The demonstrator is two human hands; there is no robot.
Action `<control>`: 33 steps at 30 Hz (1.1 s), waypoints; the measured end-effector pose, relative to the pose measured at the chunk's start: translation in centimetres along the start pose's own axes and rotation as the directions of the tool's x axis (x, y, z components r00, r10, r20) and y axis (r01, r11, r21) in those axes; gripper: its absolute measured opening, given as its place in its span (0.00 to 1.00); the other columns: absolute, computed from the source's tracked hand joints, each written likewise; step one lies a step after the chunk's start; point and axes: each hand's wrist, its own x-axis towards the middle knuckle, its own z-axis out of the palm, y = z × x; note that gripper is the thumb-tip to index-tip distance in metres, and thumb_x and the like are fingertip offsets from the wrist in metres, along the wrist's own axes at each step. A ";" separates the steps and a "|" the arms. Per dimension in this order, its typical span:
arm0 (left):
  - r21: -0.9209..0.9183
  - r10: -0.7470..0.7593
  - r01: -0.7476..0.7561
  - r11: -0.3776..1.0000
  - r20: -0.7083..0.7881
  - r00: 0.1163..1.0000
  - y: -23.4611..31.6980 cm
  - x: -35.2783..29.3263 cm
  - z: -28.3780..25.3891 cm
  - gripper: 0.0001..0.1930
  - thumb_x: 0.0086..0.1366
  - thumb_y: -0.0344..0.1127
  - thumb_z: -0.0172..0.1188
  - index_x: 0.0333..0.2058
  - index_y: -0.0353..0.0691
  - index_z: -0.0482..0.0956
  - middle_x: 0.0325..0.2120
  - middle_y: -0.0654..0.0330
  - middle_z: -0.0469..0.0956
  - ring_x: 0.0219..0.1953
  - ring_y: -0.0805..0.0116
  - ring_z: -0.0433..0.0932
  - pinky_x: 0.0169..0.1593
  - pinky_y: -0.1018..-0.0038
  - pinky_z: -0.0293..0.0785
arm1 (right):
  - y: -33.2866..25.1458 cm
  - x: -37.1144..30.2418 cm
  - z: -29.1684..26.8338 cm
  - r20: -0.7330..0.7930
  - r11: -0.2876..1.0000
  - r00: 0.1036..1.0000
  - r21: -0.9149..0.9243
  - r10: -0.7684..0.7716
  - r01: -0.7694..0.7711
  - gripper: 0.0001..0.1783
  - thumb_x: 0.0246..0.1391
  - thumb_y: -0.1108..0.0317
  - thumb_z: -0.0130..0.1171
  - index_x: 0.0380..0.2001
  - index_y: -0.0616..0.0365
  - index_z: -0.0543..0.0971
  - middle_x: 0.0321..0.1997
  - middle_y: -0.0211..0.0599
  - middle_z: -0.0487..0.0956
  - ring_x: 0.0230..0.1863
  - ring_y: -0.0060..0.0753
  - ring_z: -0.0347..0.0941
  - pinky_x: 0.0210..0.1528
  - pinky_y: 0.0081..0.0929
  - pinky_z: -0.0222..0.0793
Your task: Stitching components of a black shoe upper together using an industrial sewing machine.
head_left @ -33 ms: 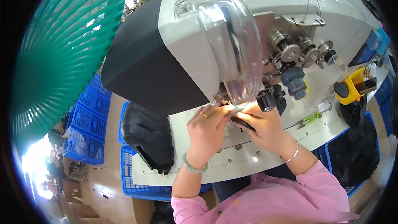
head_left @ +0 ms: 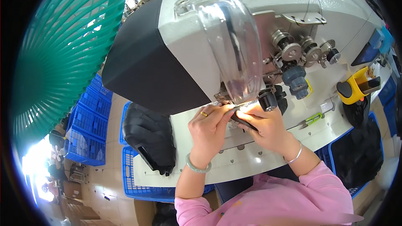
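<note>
In the head view, with the clock face centred on the work, a person in a pink top [head_left: 272, 203] is sitting near 6 o'clock and bringing both hands together at the head of an industrial sewing machine [head_left: 184, 46]. The small black workpiece [head_left: 243, 120] is lying between the hands, just below the machine's clear plastic guard [head_left: 234, 50], which is rising toward 12 o'clock. The left hand [head_left: 208, 127], at 8 o'clock, is pinching the workpiece's left end between thumb and fingertips, a pale green bangle [head_left: 197, 168] circling its wrist. The right hand [head_left: 268, 127], at 4 o'clock, is grasping the same piece between thumb and fingers, and a silver bracelet [head_left: 298, 152] is circling that wrist. The fingers are hiding part of the piece.

Knurled tension dials [head_left: 292, 51] are standing out from the machine at 1 o'clock. On the white worktable [head_left: 234, 169], green-handled thread snips [head_left: 315, 118] are lying at 3 o'clock, while a yellow holder [head_left: 354, 86] is standing between 2 and 3. A folded black pouch-like piece [head_left: 148, 138] is resting between 8 and 9 o'clock. Blue plastic crates [head_left: 86, 129] are standing on the floor at 9, and a green fan guard [head_left: 63, 54] is looming near 10.
</note>
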 end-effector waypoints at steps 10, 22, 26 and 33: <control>0.293 0.225 -0.257 0.921 0.140 0.964 0.0 -0.8 0.0 0.15 0.44 0.24 0.64 0.35 0.40 0.81 0.35 0.61 0.77 0.38 0.60 0.78 0.38 0.69 0.78 | 0.2 0.0 -0.9 0.055 0.998 0.997 -0.004 -0.061 0.061 0.15 0.42 0.65 0.70 0.38 0.52 0.83 0.45 0.25 0.74 0.42 0.37 0.68 0.47 0.40 0.59; 0.313 0.267 -0.334 0.889 0.237 0.934 0.4 0.1 -0.7 0.14 0.45 0.24 0.60 0.34 0.40 0.80 0.35 0.63 0.76 0.40 0.60 0.79 0.39 0.69 0.80 | -0.5 -0.1 -1.2 0.100 0.998 0.995 -0.054 -0.023 0.029 0.22 0.36 0.71 0.67 0.40 0.52 0.79 0.45 0.38 0.72 0.51 0.48 0.65 0.52 0.44 0.61; 0.309 0.263 -0.337 0.889 0.256 0.930 0.3 0.3 -0.9 0.17 0.45 0.23 0.60 0.37 0.42 0.80 0.36 0.62 0.76 0.38 0.61 0.79 0.36 0.70 0.79 | -0.7 0.0 -1.0 0.092 0.999 0.996 -0.043 0.004 0.000 0.20 0.37 0.70 0.68 0.39 0.53 0.80 0.46 0.38 0.72 0.50 0.48 0.66 0.52 0.43 0.61; 0.286 0.234 -0.312 0.906 0.274 0.933 -0.1 0.5 -1.2 0.18 0.45 0.22 0.61 0.39 0.42 0.79 0.37 0.61 0.75 0.37 0.61 0.79 0.34 0.70 0.79 | -1.1 0.2 -1.0 0.069 0.994 0.997 -0.100 -0.032 0.038 0.19 0.37 0.68 0.68 0.38 0.55 0.80 0.45 0.37 0.73 0.49 0.48 0.67 0.52 0.44 0.61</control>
